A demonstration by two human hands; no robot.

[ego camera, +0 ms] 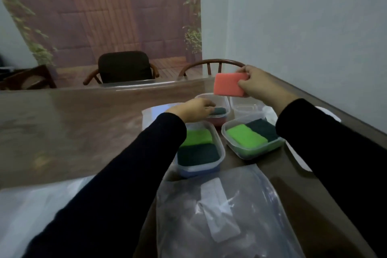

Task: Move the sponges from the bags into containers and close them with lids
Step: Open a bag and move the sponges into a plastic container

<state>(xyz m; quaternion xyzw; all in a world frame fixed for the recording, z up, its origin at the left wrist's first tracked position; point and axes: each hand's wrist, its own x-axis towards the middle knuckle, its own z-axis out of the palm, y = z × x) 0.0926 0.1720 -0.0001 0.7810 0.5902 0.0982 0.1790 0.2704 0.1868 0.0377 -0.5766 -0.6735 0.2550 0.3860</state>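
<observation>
**Pink sponge aloft, far tub at seven o'clock from it**

Nearest, at six o'clock: clear bag (219,211), flat. Beyond: two tubs of green sponges, unlidded. Farther, left hand (193,109) in far tub (225,101), fingers curled on dark sponge (218,110). Farthest, right hand (258,82) pinching pink sponge (228,85), long axis left-right; right hand nearer.

Sponges and open containers
A pink sponge (228,85) is held up at 1 o'clock; green sponges (247,136) lie in lidless containers (232,148).
</observation>
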